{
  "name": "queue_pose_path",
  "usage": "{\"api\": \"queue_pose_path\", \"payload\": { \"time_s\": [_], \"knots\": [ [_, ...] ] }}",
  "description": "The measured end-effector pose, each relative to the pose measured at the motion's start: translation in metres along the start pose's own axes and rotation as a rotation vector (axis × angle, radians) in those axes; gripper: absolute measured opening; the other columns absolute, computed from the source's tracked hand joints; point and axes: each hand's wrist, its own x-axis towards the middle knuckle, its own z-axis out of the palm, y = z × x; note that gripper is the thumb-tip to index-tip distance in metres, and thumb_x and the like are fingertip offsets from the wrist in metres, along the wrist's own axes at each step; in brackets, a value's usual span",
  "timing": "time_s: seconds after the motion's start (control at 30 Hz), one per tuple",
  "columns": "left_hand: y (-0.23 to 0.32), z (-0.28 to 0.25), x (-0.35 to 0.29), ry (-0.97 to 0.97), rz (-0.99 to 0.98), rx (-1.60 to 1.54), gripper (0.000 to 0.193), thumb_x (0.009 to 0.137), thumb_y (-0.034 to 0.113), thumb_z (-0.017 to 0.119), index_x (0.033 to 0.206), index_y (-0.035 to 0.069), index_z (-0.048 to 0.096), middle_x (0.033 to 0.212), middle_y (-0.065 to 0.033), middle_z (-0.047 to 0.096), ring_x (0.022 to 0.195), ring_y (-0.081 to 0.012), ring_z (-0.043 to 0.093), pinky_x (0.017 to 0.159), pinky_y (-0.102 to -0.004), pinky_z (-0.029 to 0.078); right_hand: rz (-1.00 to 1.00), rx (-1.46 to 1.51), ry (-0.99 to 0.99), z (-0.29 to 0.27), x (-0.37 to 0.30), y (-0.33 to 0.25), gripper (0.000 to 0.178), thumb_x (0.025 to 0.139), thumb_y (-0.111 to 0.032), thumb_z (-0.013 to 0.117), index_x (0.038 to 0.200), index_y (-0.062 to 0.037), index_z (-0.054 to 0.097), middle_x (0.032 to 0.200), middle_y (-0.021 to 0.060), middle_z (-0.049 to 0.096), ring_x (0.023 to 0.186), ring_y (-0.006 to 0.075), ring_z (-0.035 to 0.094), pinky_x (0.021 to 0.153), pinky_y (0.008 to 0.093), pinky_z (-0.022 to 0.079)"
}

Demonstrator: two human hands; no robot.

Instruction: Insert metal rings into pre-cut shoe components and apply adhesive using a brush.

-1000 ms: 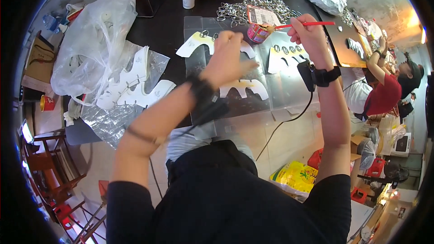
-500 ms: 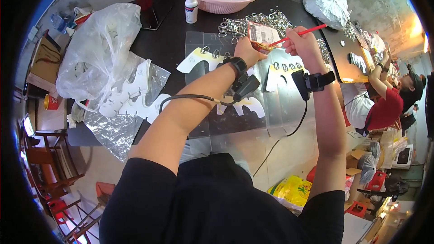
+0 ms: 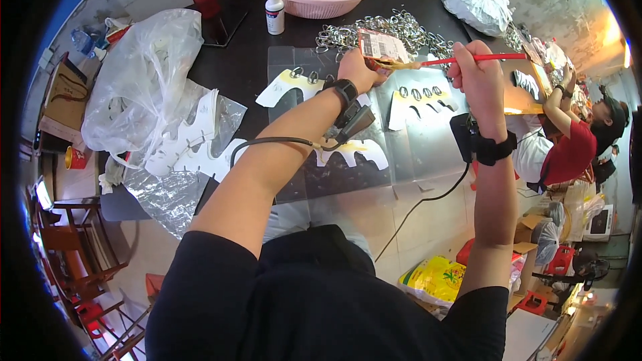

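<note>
My left hand point(image 3: 358, 71) is closed on a small container with a white label point(image 3: 382, 45), tilted toward me; yellow stuff coats its mouth. In my closed right hand point(image 3: 479, 72) is a thin red-handled brush point(image 3: 501, 57), its yellow-smeared tip at the container's mouth. Below the hands, cut white pieces lie on clear sheeting point(image 3: 428, 154). One white piece point(image 3: 404, 117) carries several metal rings along its yellowed top edge. Another ringed piece point(image 3: 277, 93) is partly covered by my left arm. Nearer me lies a piece with a yellow-stained edge point(image 3: 368, 152). Behind the container spreads a heap of metal rings point(image 3: 414, 30).
A pink basket point(image 3: 321, 7) of white pieces and a white bottle point(image 3: 275, 13) stand at the back. Plastic bags point(image 3: 144, 87) and stacked white pieces point(image 3: 194, 137) occupy the left. At right, a person in red point(image 3: 572, 150) works at another table. Cables trail from both wrist straps.
My right hand has moved right and slightly nearer me, pulling the brush back so its tip shows at the container's mouth. My left hand keeps its hold on the container.
</note>
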Motion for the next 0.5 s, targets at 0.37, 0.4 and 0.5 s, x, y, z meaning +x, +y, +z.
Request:
{"api": "queue_pose_path", "payload": {
  "time_s": [0.37, 0.4, 0.5],
  "knots": [
    [-0.010, 0.005, 0.006, 0.032, 0.009, 0.044, 0.055, 0.052, 0.011, 0.086, 0.100, 0.002, 0.062, 0.096, -0.0108, 0.068, 0.086, -0.0203, 0.065, 0.077, -0.0310, 0.050, -0.058, 0.113, 0.034, 0.000, -0.006, 0.013, 0.023, 0.089, -0.019, 0.054, 0.073, -0.0031, 0.052, 0.060, 0.0043, 0.058, 0.048, 0.0076, 0.051, 0.045, 0.0211, 0.040],
    [-0.009, 0.005, 0.006, 0.039, 0.002, 0.041, 0.055, 0.052, 0.012, 0.086, 0.100, 0.002, 0.062, 0.096, -0.0109, 0.067, 0.087, -0.0209, 0.065, 0.079, -0.0310, 0.050, -0.015, 0.079, 0.002, -0.001, -0.007, 0.011, 0.021, 0.089, -0.019, 0.055, 0.074, -0.0033, 0.052, 0.061, 0.0043, 0.058, 0.048, 0.0079, 0.050, 0.046, 0.0211, 0.040],
    [-0.007, 0.000, 0.003, 0.007, -0.018, 0.098, 0.062, 0.052, 0.013, 0.086, 0.107, 0.002, 0.059, 0.101, -0.0128, 0.065, 0.092, -0.0222, 0.063, 0.082, -0.0317, 0.049, 0.161, 0.385, -0.073, -0.006, -0.001, 0.022, 0.019, 0.089, -0.018, 0.056, 0.077, -0.0037, 0.052, 0.063, 0.0048, 0.059, 0.050, 0.0087, 0.052, 0.047, 0.0218, 0.041]
  ]
}}
